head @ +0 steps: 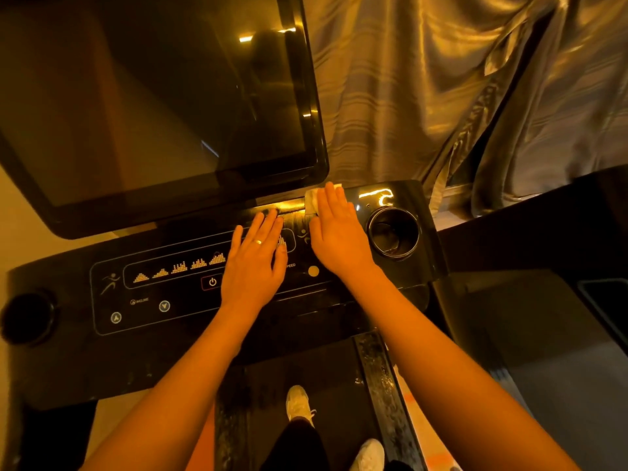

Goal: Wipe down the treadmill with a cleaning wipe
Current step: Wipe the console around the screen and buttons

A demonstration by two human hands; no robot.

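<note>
Right hand (336,229), fingers flat, presses the cleaning wipe (311,199) at the far edge of the treadmill console (68,351), beside the cup holder (394,232); my left hand (253,263) rests flat; most surfaces, I judge, await wiping.

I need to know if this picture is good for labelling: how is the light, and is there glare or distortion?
Head view: dim, orange-tinted light; glare streaks on the screen at its top right and on the console by the cup holder; wide-angle bending curves the screen's edges; the left hand, right hand and wipe look sharp.
</note>
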